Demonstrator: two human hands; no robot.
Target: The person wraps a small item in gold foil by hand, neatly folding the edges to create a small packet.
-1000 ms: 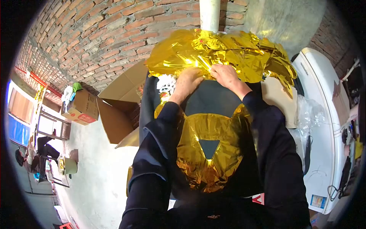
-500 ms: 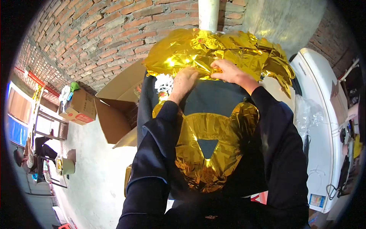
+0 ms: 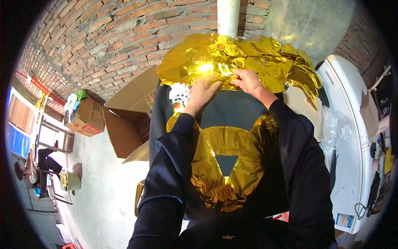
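Crinkled, mirror-bright gold foil [image 3: 240, 58] is heaped at the far end of a dark matte board [image 3: 232, 110]. Its near edge is pinched by the right hand [image 3: 248, 81] and gripped in the curled fingers of the left hand [image 3: 203, 89]. A rounded foil sheet [image 3: 224, 166] with a triangular cut-out is laid nearer. The red label on a cardboard box [image 3: 89, 118] cannot be read.

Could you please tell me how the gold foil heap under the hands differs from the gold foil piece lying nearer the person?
The gold foil heap is crumpled and piled in layers; the nearer gold foil piece lies spread flat. The nearer piece has a triangular opening; the heap shows none. The left hand and right hand are on the heap's edge; neither touches the nearer piece. Both are shiny, wrinkled gold.
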